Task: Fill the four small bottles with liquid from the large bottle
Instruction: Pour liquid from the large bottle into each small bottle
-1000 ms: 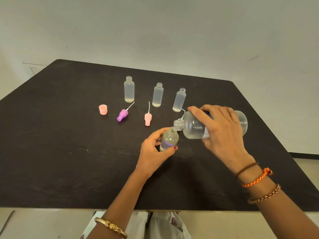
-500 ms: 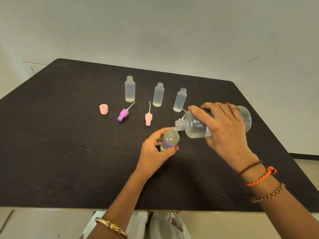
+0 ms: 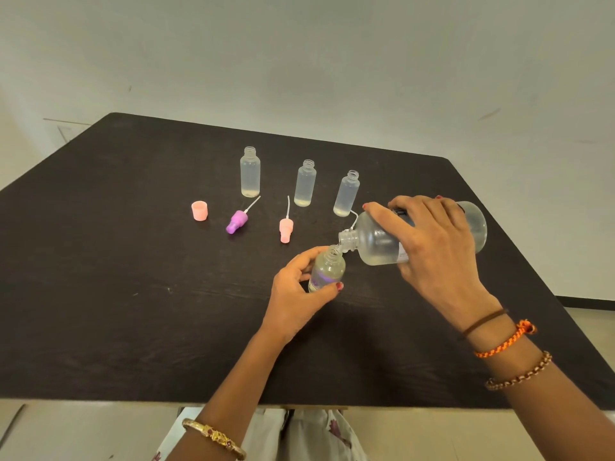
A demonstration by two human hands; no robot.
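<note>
A dark tabletop carries everything. Toward its far edge three small bottles stand upright in a row, uncapped: the left bottle, the middle bottle and the right bottle, each translucent and showing pale liquid at the bottom. Just in front of them lie a pink cap, a purple sprayer on its side with its thin tube pointing toward the left bottle, and a pink sprayer with its tube pointing toward the far edge. A white tube shows beside the right bottle, mostly hidden behind the large bottle. The sprayers and cap lie apart from both hands.

Nearer the middle, the left hand grips the fourth bottle with thumb and curled fingers around its lower body; it tilts slightly and shows a purple tint behind the clear wall. The right hand wraps over the large bottle, which is tipped almost flat, its open neck touching the fourth bottle's mouth. Clear liquid pools along its lower side. Bracelets sit on both wrists.
</note>
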